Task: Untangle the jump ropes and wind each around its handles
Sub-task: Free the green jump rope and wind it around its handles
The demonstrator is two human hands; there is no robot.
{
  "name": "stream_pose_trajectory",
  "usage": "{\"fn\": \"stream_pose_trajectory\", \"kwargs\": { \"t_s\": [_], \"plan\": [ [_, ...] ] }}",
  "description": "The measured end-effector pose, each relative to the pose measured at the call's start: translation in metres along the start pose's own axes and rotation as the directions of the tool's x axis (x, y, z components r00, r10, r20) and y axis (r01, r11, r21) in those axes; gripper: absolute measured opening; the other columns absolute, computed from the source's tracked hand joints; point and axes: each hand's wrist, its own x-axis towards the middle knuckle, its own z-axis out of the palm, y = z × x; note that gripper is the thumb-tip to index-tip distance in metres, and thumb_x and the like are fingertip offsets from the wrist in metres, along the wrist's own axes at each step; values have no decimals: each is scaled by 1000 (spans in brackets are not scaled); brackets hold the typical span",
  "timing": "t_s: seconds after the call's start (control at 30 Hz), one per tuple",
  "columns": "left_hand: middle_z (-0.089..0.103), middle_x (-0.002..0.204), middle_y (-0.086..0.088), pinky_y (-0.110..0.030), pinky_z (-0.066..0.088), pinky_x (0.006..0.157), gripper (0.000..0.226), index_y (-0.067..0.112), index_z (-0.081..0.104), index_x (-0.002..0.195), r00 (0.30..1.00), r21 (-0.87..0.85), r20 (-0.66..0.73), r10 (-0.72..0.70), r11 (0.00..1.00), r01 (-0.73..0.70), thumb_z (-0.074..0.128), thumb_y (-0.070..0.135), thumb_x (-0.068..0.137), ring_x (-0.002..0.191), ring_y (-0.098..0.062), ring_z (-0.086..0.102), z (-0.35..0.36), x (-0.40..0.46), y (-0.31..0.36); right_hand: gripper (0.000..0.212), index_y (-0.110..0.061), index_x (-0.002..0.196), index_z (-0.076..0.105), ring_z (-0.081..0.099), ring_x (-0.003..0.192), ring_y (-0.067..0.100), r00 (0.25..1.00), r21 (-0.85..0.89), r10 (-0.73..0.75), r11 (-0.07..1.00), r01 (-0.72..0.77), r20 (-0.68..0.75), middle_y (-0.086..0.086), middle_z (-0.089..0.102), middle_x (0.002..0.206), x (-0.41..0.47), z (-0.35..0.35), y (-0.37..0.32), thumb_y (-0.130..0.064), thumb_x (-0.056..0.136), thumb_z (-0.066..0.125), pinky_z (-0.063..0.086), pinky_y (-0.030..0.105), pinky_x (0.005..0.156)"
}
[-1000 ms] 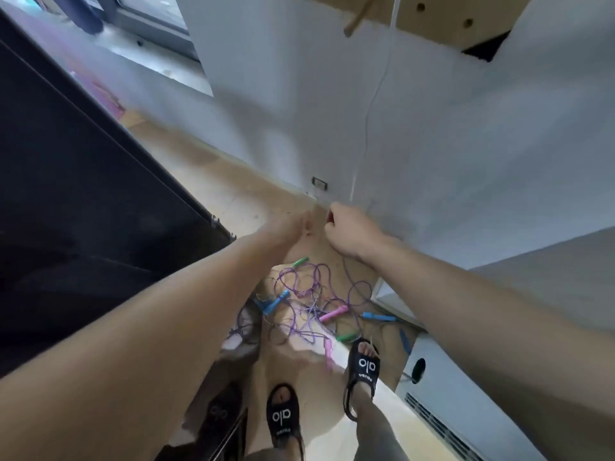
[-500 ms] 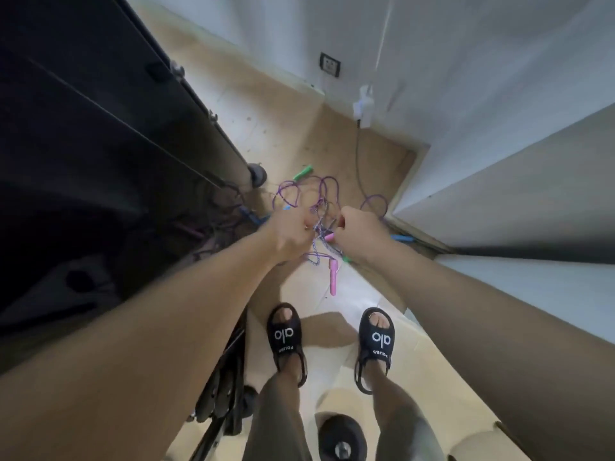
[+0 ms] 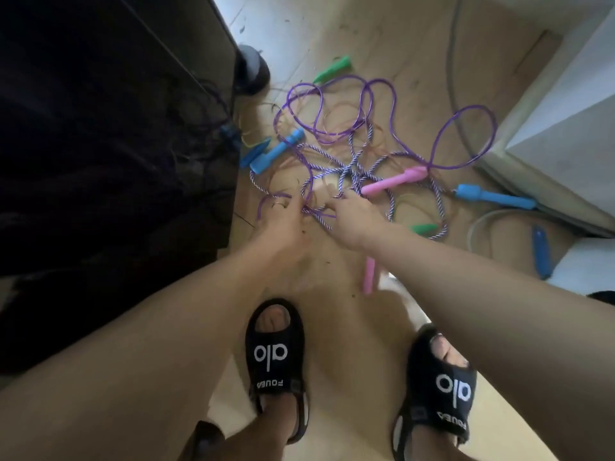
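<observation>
Reaching into the rope tangle (image 3: 346, 151), your left hand (image 3: 283, 224) and right hand (image 3: 352, 217) sit just below the pink handle (image 3: 392, 182); finger grip cannot be told.

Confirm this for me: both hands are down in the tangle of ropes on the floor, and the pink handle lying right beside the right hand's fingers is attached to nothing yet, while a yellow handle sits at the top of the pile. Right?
Not quite. In the head view the handle at the top of the pile is green, not yellow. The rest stands: the left hand and right hand are in the tangle of ropes, the pink handle by the right fingers.
</observation>
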Motion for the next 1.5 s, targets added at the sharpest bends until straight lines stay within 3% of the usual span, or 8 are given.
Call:
{"fn": "stream_pose_trajectory", "kwargs": {
  "t_s": [0.43,0.67,0.87,1.13,1.27,1.33,1.4,1.5],
  "plan": [
    [28,156,-9,-47,41,110,88,33,23,156,986,-47,-165,27,998,-36,72,28,83,137,-34,40,47,94,-35,23,-24,105,71,65,106,30,994,311,10,950,25,-110,6,72,111,85,55,15,-24,87,58,51,31,88],
    [16,166,4,-41,39,113,117,33,10,159,971,-89,-164,174,978,-190,84,30,68,147,-19,32,27,76,-21,34,8,99,73,54,59,20,989,937,148,347,-36,-17,15,63,71,49,12,-9,6,84,42,47,19,50],
    [60,95,4,-32,37,68,31,22,49,101,950,-119,-247,192,967,-226,74,29,84,88,-20,54,-11,18,20,40,-9,76,68,64,74,21,989,956,140,295,-2,-41,9,68,77,-14,-40,-8,9,72,33,43,24,61],
    [52,70,7,-26,30,55,32,23,43,76,866,-17,-318,386,911,-412,59,41,96,63,-10,44,-35,-105,57,23,-13,62,46,36,45,16,997,992,58,-108,59,-53,3,42,56,-154,-106,-4,-4,78,31,45,24,56],
    [47,63,5,-29,31,54,40,21,40,68,828,82,-298,475,877,-473,54,39,100,60,-16,43,-41,-159,53,20,-15,63,42,14,39,12,948,981,253,40,191,-195,-3,26,49,-210,-126,3,-7,81,39,22,23,48],
    [46,65,2,-29,30,53,43,20,39,66,822,179,-290,490,872,-456,51,40,102,59,-13,42,-48,-186,51,19,-12,60,52,27,42,18,836,900,407,383,210,-368,3,36,47,-236,-129,18,-9,78,51,27,22,43],
    [47,68,0,-31,28,53,42,21,43,67,819,240,-281,500,863,-444,47,42,103,59,-12,42,-55,-215,55,13,-9,72,68,51,61,27,698,613,446,790,-13,-560,12,59,66,-259,-127,38,-16,79,58,42,29,54],
    [45,61,3,-34,26,53,43,22,45,67,756,226,-334,564,826,-516,43,42,105,57,-14,42,-61,-249,61,22,-16,102,70,57,92,28,708,415,447,879,-235,-546,9,69,107,-285,-117,49,-25,86,57,39,26,76]
  ]
}}
